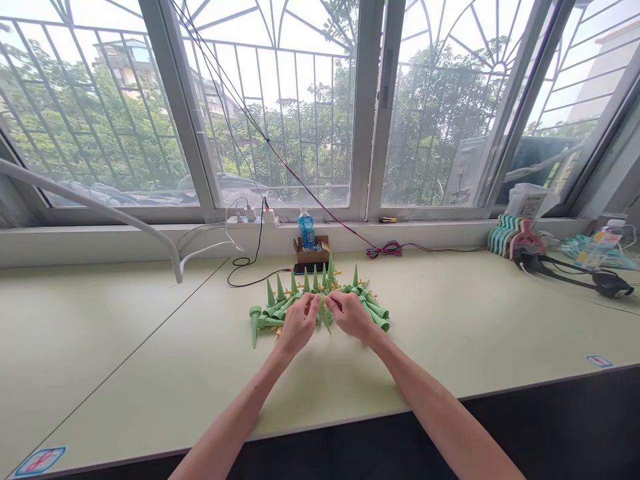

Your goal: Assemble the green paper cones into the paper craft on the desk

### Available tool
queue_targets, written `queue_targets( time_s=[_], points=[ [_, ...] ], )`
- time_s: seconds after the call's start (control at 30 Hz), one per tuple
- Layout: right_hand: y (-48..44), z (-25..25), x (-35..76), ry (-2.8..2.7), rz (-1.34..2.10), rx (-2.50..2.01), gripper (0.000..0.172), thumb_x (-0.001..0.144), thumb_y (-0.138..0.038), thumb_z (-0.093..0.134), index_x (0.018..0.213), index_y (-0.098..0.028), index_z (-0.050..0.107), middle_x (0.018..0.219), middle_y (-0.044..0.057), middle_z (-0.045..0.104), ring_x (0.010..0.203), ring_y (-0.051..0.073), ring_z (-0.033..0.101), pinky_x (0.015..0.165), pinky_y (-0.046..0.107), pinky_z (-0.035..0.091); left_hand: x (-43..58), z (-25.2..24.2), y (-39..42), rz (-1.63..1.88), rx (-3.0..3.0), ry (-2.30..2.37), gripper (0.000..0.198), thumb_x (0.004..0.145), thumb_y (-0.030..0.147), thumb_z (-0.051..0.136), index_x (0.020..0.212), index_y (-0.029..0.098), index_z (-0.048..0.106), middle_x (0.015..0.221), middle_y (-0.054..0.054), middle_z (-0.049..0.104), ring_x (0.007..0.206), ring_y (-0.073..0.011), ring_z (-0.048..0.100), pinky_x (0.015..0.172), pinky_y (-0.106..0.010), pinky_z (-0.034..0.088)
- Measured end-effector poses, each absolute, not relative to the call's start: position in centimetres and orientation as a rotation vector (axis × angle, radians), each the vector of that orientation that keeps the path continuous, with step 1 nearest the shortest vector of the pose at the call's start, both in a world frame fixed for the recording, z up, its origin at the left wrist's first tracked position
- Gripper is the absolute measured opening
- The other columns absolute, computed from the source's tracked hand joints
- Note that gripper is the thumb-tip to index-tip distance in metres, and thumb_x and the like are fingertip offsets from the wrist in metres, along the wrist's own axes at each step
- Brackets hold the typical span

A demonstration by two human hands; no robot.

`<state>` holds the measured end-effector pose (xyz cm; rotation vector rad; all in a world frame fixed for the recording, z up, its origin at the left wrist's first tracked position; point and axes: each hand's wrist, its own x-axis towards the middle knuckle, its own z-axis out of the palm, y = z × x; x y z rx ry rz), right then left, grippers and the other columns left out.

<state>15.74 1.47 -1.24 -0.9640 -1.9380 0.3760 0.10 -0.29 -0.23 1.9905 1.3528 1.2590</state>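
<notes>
Pinching inward, left hand and right hand are clamped on a green cone above the table.
Left to right: one wide-capped cone, tip toward the person, edges a heap of smooth, plastic-looking pieces; yellow fittings are partly buried, exact shape unclear. The left hand hides the heap's middle. The held cone tapers toward the near edge, its upper end obscured. The right hand covers more; beside it, hollow round-mouthed cones overlap. Both forearms are cut off below.
</notes>
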Motion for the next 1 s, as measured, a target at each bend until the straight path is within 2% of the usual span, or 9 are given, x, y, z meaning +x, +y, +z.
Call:
queue_targets(
  time_s=[0.17, 0.37, 0.57, 0.87, 1.0],
  points=[
    [1.58, -1.33, 15.71, -1.948, 0.374, -0.974, 0.032, 0.094, -0.031, 0.039, 0.065, -0.019, 0.042, 0.057, -0.003, 0.045, 0.052, 0.010, 0.035, 0.053, 0.023, 0.027, 0.03, -0.34, -0.18, 1.252, 1.986, 1.343, 0.037, 0.091, 0.052, 0.040, 0.082, 0.020, 0.054, 0.061, 0.004, 0.046, 0.052, -0.0111, 0.041, 0.050, -0.023, 0.032],
    [1.65, -1.38, 15.72, -1.945, 0.371, -0.983, 0.032, 0.094, -0.031, 0.039, 0.064, -0.019, 0.041, 0.055, -0.004, 0.044, 0.051, 0.009, 0.034, 0.052, 0.023, 0.026, -0.09, -0.54, -0.07, 1.246, 1.957, 1.306, 0.034, 0.090, 0.052, 0.042, 0.085, 0.020, 0.053, 0.058, 0.006, 0.037, 0.050, -0.0098, 0.036, 0.049, -0.022, 0.028],
    [1.64, -1.43, 15.74, -1.935, 0.387, -0.977, 0.032, 0.094, -0.032, 0.039, 0.064, -0.019, 0.038, 0.055, -0.004, 0.042, 0.051, 0.009, 0.033, 0.052, 0.023, 0.026, -0.24, -0.73, 0.01, 1.217, 1.937, 1.291, 0.032, 0.090, 0.051, 0.042, 0.088, 0.021, 0.051, 0.057, 0.006, 0.037, 0.047, -0.0091, 0.035, 0.046, -0.021, 0.028],
    [1.59, -1.33, 15.78, -1.925, 0.406, -0.967, 0.031, 0.093, -0.032, 0.038, 0.065, -0.020, 0.036, 0.054, -0.004, 0.040, 0.051, 0.010, 0.031, 0.052, 0.023, 0.025, -0.23, -0.80, 0.05, 1.267, 1.966, 1.214, 0.029, 0.090, 0.048, 0.046, 0.089, 0.020, 0.051, 0.060, 0.005, 0.040, 0.050, -0.0082, 0.036, 0.046, -0.020, 0.029],
    [1.63, -1.28, 15.76, -1.909, 0.403, -0.978, 0.032, 0.093, -0.032, 0.039, 0.064, -0.020, 0.034, 0.053, -0.005, 0.038, 0.050, 0.010, 0.030, 0.051, 0.024, 0.024, -0.32, -0.97, 0.17, 1.250, 1.956, 1.170, 0.028, 0.089, 0.047, 0.048, 0.094, 0.020, 0.051, 0.061, 0.006, 0.041, 0.049, -0.0085, 0.042, 0.045, -0.019, 0.034]
  ],
)
